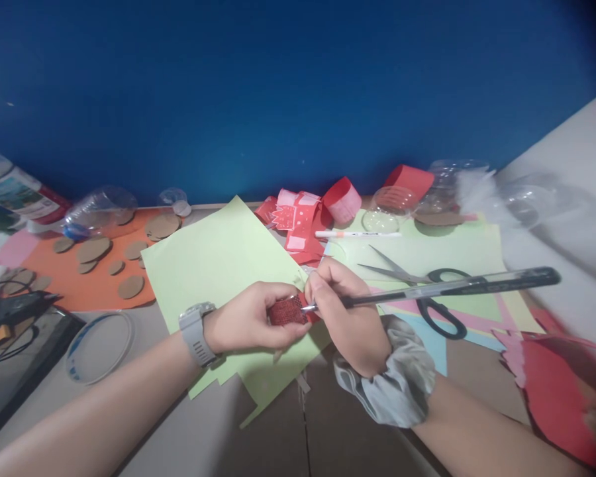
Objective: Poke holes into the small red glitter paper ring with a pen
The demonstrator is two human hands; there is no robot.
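My left hand, with a grey watch at the wrist, is closed around a small red piece covered in fine dark marks. In my right hand is a long black pen, its metal tip touching or very near the right side of that piece. A grey scrunchie circles my right wrist. Both hands are over a light green sheet of paper, which has a cut lower edge. Black-handled scissors lie spread apart just right of my right hand. Fingers partly hide the red piece.
Brown cardboard discs lie on orange paper at left, near a clear plastic bottle and a tape ring. Red paper strips, a white marker and clear cups line the blue wall. Red paper lies right.
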